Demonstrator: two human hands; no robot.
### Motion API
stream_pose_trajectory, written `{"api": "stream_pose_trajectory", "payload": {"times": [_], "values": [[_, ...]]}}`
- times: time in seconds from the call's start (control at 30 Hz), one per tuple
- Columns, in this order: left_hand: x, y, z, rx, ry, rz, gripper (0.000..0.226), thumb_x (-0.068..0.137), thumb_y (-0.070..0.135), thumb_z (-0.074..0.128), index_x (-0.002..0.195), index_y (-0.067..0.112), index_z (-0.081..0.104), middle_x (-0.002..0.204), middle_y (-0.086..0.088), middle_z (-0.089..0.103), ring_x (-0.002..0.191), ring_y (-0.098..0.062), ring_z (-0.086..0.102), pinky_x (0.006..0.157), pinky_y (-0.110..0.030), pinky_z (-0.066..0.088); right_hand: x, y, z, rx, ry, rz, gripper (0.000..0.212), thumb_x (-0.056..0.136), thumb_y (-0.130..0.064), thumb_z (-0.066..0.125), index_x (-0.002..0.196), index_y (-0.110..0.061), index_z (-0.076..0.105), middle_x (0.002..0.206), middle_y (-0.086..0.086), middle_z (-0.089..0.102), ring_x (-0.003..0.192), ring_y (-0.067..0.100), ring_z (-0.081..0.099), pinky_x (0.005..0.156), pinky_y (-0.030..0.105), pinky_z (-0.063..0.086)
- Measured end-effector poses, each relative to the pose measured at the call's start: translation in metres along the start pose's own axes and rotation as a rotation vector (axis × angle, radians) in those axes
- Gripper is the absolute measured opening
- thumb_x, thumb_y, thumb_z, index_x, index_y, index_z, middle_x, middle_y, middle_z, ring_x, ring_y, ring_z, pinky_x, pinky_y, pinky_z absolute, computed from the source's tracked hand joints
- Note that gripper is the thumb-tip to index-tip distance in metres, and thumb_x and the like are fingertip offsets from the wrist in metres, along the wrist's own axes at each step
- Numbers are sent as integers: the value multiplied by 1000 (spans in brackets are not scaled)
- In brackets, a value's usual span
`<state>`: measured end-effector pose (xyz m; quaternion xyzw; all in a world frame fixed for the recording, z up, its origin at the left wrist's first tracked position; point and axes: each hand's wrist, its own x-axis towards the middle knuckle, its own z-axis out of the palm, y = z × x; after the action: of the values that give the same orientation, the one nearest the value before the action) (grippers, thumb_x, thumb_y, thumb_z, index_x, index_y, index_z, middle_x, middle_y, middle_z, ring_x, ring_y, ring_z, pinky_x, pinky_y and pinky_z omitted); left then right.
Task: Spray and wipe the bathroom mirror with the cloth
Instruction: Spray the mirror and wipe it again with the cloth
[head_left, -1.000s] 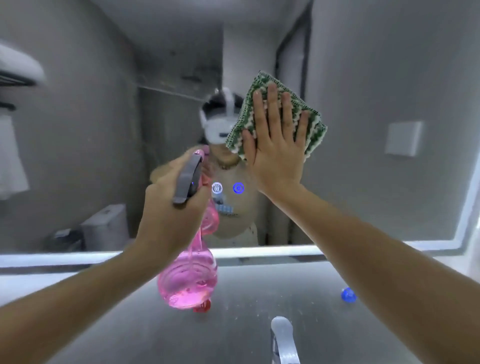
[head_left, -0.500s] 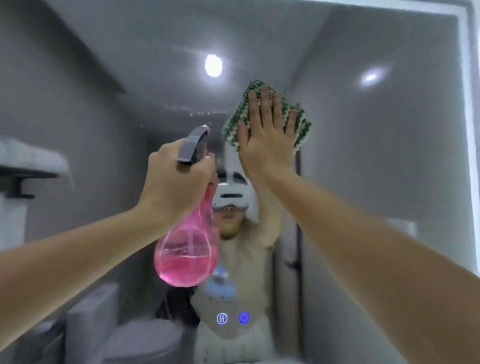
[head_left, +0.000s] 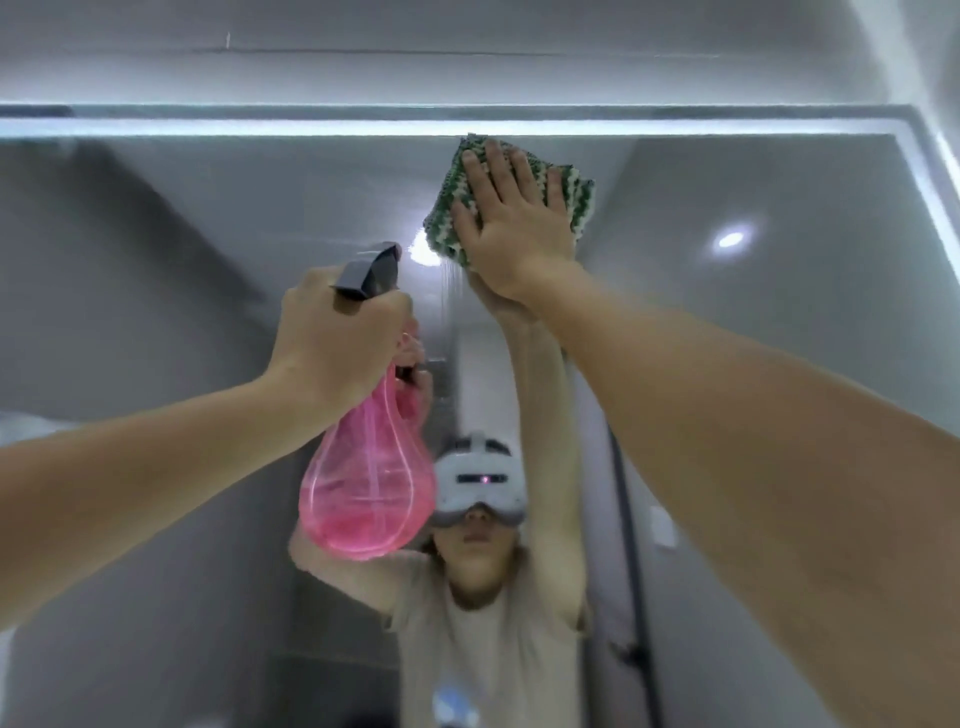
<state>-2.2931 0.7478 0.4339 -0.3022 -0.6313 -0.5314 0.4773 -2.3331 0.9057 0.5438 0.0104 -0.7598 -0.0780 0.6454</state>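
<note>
Two hands are raised at the mirror (head_left: 753, 364). The right hand (head_left: 511, 228) lies flat with its fingers straight, pressing the cloth (head_left: 574, 200) against the glass; the cloth spreads under the palm and shows past the fingertips and on both sides. The left hand (head_left: 340, 340) is curled round the neck of the bottle (head_left: 369, 493), whose grey nozzle points up and toward the glass, just left of and below the cloth.

Within the last second both hands have climbed: the cloth was at mid-height over the reflected head and now sits just under the lit top edge (head_left: 208, 127), its upper corner almost touching that strip. The bottle rose with it. That suggests an upward wiping stroke has reached its limit, so the upper middle of the glass looks covered. Faint streaks run down the glass under the cloth, between the two hands. The wide stretches left and right of the hands probably remain to be wiped.
</note>
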Motion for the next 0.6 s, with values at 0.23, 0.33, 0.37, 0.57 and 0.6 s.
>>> {"api": "stream_pose_trajectory", "payload": {"times": [0.23, 0.33, 0.37, 0.57, 0.6], "values": [[29, 10, -12, -109, -76, -44, 17, 56, 11, 52, 69, 15, 63, 59, -2, 67, 82, -39, 67, 83, -54, 53, 59, 4, -12, -9, -16, 3, 56, 100, -48, 12, 151, -27, 0, 159, -3, -8, 146, 17, -9, 115, 45, -12], [31, 14, -19, -92, -89, -48, 16, 54, 13, 52, 67, 19, 61, 63, -4, 67, 86, -38, 67, 85, -55, 52, 66, 1, -13, -9, -17, 32, 57, 100, -48, 12, 151, -28, 0, 159, -4, -9, 146, 17, -8, 115, 45, -12], [29, 15, -22, -79, -90, -43, 17, 55, 14, 52, 67, 19, 61, 66, -5, 68, 86, -37, 67, 84, -55, 52, 67, 0, -13, -12, -18, 36, 57, 100, -48, 12, 151, -27, -1, 159, -3, -9, 146, 17, -8, 115, 45, -12], [23, 10, -40, -62, -52, -30, 19, 56, 16, 54, 71, 21, 66, 72, -8, 71, 83, -36, 68, 78, -53, 53, 55, -22, -14, 14, -23, 42, 56, 101, -45, 10, 152, -22, -1, 159, 1, -6, 146, 20, -7, 114, 46, -13], [19, 10, -43, -60, -46, -29, 20, 56, 16, 54, 70, 22, 67, 72, -8, 71, 83, -38, 67, 78, -54, 52, 51, -36, -11, 18, -24, 5, 57, 101, -45, 10, 152, -22, -1, 159, 1, -6, 146, 20, -7, 114, 46, -13]]}}
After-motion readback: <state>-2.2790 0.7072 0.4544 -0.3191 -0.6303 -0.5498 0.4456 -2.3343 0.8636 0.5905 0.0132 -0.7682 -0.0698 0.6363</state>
